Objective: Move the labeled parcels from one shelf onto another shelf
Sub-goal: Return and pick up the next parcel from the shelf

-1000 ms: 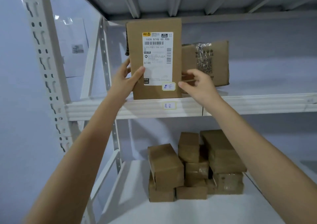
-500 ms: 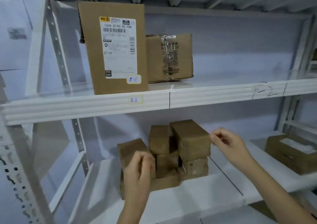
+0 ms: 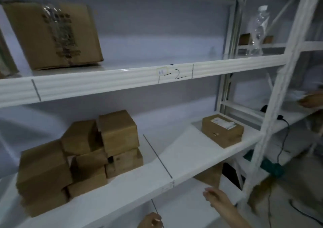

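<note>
A flat brown parcel with a white label [image 3: 222,131] lies on the right end of the middle shelf [image 3: 197,158]. A pile of several small brown boxes [image 3: 83,158] sits on the same shelf at the left. On the upper shelf [image 3: 122,82] stands a taped brown parcel [image 3: 54,35]. My right hand [image 3: 218,199] is low at the shelf's front edge, empty, fingers extended. My left hand [image 3: 151,220] shows only partly at the bottom edge, fingers curled, nothing visible in it.
A white upright post [image 3: 279,91] stands at the right. Beyond it is a second rack with a clear plastic bottle [image 3: 258,30], black cables [image 3: 283,140] and another person's hand [image 3: 311,99]. A brown box [image 3: 209,177] sits below the middle shelf.
The view has swung right and down; the tall labelled parcel left on the upper shelf is out of frame. Both hands have dropped to the bottom of the view, empty.
</note>
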Tool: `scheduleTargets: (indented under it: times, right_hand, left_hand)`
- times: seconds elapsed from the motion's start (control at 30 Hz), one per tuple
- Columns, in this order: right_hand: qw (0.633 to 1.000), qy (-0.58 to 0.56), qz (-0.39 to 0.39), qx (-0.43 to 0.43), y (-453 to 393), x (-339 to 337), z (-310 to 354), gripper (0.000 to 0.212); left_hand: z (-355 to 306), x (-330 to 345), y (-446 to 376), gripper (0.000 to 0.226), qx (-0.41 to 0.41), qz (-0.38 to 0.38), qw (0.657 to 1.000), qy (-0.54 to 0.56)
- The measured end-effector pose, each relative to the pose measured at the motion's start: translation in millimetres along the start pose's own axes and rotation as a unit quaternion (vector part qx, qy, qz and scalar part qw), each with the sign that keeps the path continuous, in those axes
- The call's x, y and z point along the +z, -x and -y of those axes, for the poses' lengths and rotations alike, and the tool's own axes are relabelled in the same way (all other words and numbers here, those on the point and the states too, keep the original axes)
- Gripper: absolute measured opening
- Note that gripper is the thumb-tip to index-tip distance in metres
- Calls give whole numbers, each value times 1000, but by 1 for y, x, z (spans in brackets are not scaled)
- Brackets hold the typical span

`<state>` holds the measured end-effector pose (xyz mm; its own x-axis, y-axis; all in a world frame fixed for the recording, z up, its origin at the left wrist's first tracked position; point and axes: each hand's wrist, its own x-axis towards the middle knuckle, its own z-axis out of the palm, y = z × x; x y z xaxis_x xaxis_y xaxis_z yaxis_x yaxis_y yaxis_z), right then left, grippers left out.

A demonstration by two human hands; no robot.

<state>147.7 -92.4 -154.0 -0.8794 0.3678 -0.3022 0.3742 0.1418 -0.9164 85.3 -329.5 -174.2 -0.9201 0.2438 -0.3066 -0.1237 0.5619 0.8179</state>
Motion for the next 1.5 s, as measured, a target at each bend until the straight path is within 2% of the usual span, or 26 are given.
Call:
scheduleTargets:
  times: [0.07, 0.1, 0.17, 0.27, 0.33, 0.4, 0.53, 0.63, 0.77, 0.87, 1.0, 1.23, 1.5]
  right_hand:
    - [999, 8, -24, -48, -13, -40, 15, 26]
    - [997, -25, -34, -64, -19, -58, 26, 28]
    - [994, -48, -52, -80, -31, -91, 46, 30]
    - [994, -27, -64, -90, -54, -130, 64, 52]
    - [993, -11, -73, -89, -69, -151, 72, 59]
    - [992, -14, -86, -96, -82, -167, 76, 56]
    - [987, -16, -105, -121, -116, -194, 77, 32]
    - [986, -7, -108, -126, -148, -211, 76, 30]
    - [985, 12, -125, -117, -196, -230, 80, 43]
    - [983, 24, -140, -116, -235, -242, 87, 43]
    - [986, 52, -132, -93, -275, -252, 99, 57]
    - [992, 68, -92, -44, -325, -257, 108, 68]
    - [996, 86, 0, -5, -375, -265, 116, 56]
  left_hand:
    - [-15, 29, -14, 28, -7, 28, 1000, -12]
    - [-34, 42, -19, 33, 1, 33, 999, 0]
    - [-75, 68, -33, 39, 18, 31, 999, 17]
    - [-131, 95, -55, 51, 42, 25, 997, 56]
    - [-160, 108, -65, 55, 45, 19, 996, 76]
    - [-184, 117, -77, 57, 46, 10, 994, 95]
    - [-222, 130, -108, 59, 66, 4, 992, 105]
    - [-240, 139, -138, 62, 72, 11, 992, 103]
    - [-255, 152, -188, 66, 61, 17, 992, 113]
    - [-267, 161, -222, 66, 49, 17, 990, 134]
    - [-281, 172, -258, 74, 31, 17, 988, 151]
    - [-299, 188, -292, 69, 1, 21, 987, 159]
    - [-307, 205, -303, 75, -47, -13, 983, 177]
